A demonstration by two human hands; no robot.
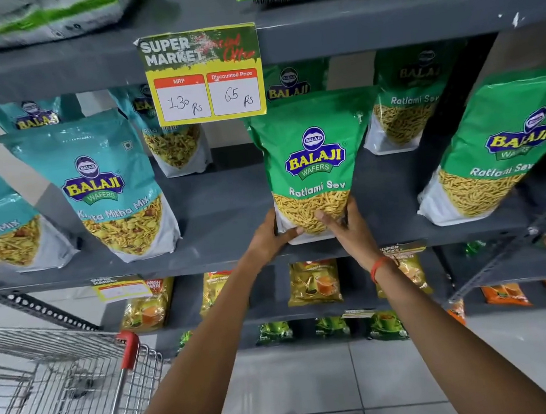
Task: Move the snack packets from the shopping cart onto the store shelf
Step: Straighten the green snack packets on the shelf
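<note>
Ratlami Sev packet (311,167) stands at shelf (224,212) edge, open gaps flanking.

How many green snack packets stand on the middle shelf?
4: one in both hands, one front right, two behind. More may be hidden.

Glossy plastic film on green Ratlami Sev packet (314,164); matt grey painted metal shelf (224,212), chipped in spots; shiny wire shopping cart (63,387); paper price tag (204,76); smooth floor tiles (286,380).
</note>
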